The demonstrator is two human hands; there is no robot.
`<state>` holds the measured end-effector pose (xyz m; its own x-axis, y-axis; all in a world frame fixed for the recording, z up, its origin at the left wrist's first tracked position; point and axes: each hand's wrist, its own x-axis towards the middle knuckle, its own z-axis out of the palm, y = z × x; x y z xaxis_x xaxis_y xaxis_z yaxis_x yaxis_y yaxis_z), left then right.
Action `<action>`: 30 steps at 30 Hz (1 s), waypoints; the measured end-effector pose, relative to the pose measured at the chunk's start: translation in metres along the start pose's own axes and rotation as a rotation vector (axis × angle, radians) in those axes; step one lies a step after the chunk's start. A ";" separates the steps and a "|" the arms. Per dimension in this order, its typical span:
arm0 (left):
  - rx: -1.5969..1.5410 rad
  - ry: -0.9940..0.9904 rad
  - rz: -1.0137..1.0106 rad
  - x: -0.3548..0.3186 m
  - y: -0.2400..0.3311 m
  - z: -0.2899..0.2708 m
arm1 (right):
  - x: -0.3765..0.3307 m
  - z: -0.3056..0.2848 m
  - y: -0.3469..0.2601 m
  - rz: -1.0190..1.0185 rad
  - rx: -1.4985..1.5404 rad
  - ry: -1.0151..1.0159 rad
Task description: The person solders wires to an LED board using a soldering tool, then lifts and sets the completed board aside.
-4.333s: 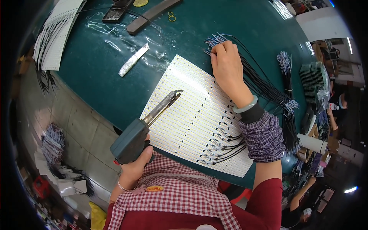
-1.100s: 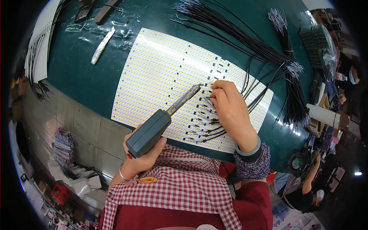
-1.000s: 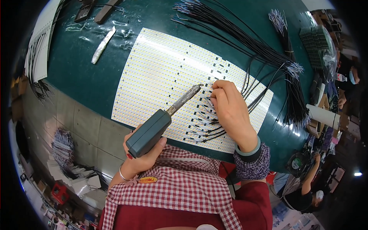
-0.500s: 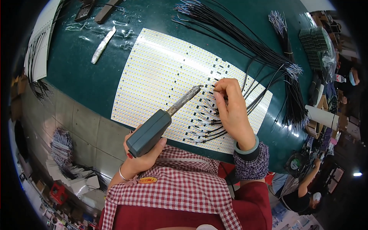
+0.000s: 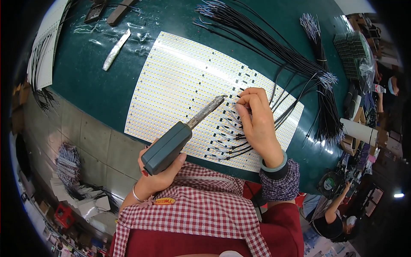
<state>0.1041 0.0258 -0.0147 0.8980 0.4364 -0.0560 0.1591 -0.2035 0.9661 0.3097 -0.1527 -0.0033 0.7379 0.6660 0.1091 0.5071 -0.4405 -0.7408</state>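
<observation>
Head: soldering gun (image 5: 168,147) perhaps against board (image 5: 171,77)

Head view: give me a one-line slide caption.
Left hand holding a soldering gun over a white board with black wires, right hand near the gun's tip.

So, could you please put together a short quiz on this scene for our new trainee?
1. Which hand grips the gun-shaped soldering tool?
2. True or false: the silver-wrapped strip lies apart from the white panel.
3. What lies in a long bundle on the green table, toward the upper right of the picture?
A. Yellow rope
B. Black wires
C. Red tubing

Key:
1. The left hand; the right hand is over the panel.
2. True; it lies on the table to the panel's left.
3. B.
</observation>
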 end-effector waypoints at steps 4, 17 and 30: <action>0.000 0.001 0.003 0.000 -0.002 0.000 | -0.001 0.004 -0.001 0.024 -0.028 0.034; -0.075 -0.063 -0.045 -0.001 0.001 0.003 | -0.004 0.011 -0.002 0.043 -0.081 0.057; 0.083 -0.159 -0.063 0.005 0.014 0.000 | -0.004 0.013 0.000 0.020 -0.092 0.069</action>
<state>0.1106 0.0249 -0.0019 0.9379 0.3074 -0.1608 0.2439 -0.2545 0.9358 0.3013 -0.1474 -0.0122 0.7754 0.6152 0.1423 0.5283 -0.5086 -0.6799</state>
